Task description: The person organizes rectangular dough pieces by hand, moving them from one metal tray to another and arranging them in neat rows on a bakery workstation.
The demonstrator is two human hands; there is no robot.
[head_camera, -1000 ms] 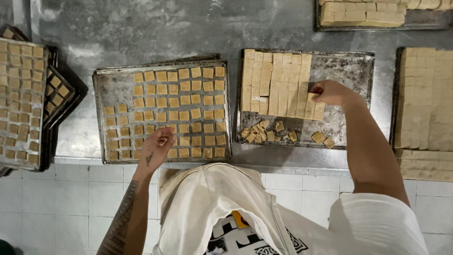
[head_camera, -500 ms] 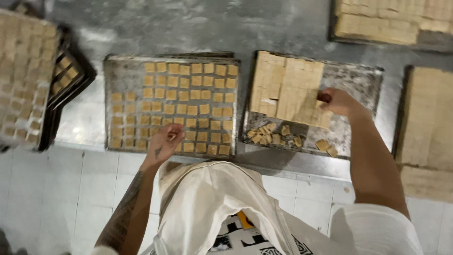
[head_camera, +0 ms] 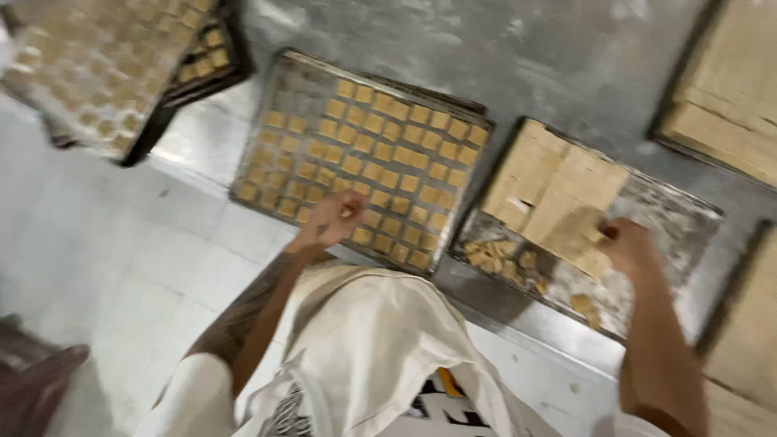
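Observation:
My left hand (head_camera: 330,220) hovers over the near edge of a metal tray (head_camera: 298,87) lined with rows of small tan dough squares (head_camera: 388,154). Its fingers are curled around a small pale dough square. My right hand (head_camera: 628,247) is on the near right edge of a scored pale dough slab (head_camera: 558,186) in a second metal tray (head_camera: 676,212). Its fingers are bent against the slab, but blur hides the grip. Loose dough scraps (head_camera: 502,259) lie in that tray's near corner.
Stacked dark trays (head_camera: 105,65) of small squares sit at the far left. Another tray of dough slabs (head_camera: 728,89) is at the back right, and one more (head_camera: 745,340) at the right edge. All rest on a steel counter (head_camera: 566,57) with a white tiled front (head_camera: 121,243).
The view has tilted and swung left, with heavy blur. My left hand has curled up at the near edge of the squares tray. My right hand stays at the slab's edge.

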